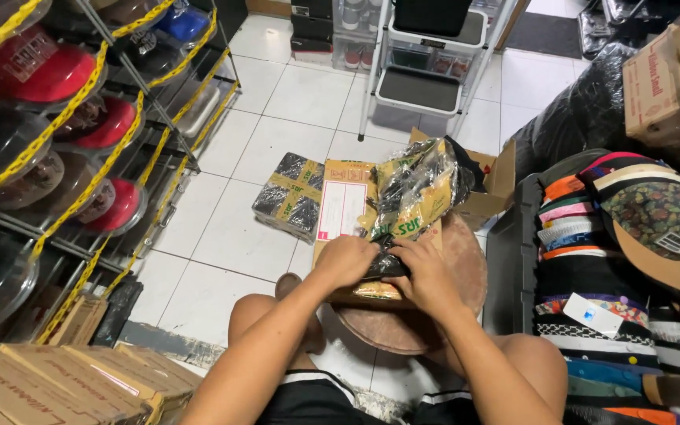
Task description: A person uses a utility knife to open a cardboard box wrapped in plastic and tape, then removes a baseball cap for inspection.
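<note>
Currently a crinkled black plastic parcel with yellow tape [412, 193] is gripped at its lower end by left hand [345, 260] and right hand [428, 271], both closed, above a round brown wooden stool [466, 267].

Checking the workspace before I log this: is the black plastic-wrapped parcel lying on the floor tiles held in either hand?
No: that parcel lies alone on the tiles, while the left hand and right hand grip another package over the round stool.

On my left I see a metal rack [80, 149] holding red and black caps, with flat cardboard boxes [57, 386] below it. A white step stool [423, 71] stands ahead, and stacked caps [592, 260] fill my right.
</note>
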